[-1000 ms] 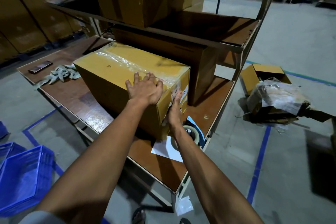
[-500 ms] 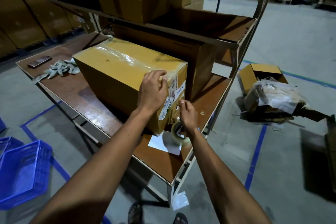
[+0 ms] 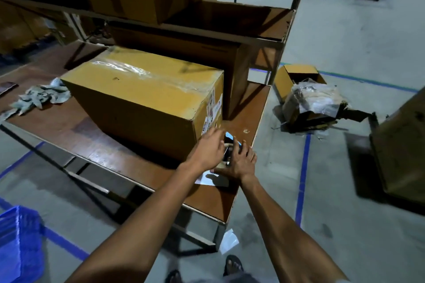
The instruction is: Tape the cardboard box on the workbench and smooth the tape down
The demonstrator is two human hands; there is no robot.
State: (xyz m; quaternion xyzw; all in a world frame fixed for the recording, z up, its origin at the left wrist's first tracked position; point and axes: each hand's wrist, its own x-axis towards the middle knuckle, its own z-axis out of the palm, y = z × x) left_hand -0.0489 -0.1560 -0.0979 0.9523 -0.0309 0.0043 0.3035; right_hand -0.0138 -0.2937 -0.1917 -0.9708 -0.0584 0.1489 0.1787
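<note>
Tape dispenser (image 3: 230,147) between both hands' grip

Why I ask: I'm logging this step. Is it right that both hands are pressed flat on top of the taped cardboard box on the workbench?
Not quite. The head view shows the left hand and right hand down at the tape roll on the workbench, beside the cardboard box, not on top of it.
</note>
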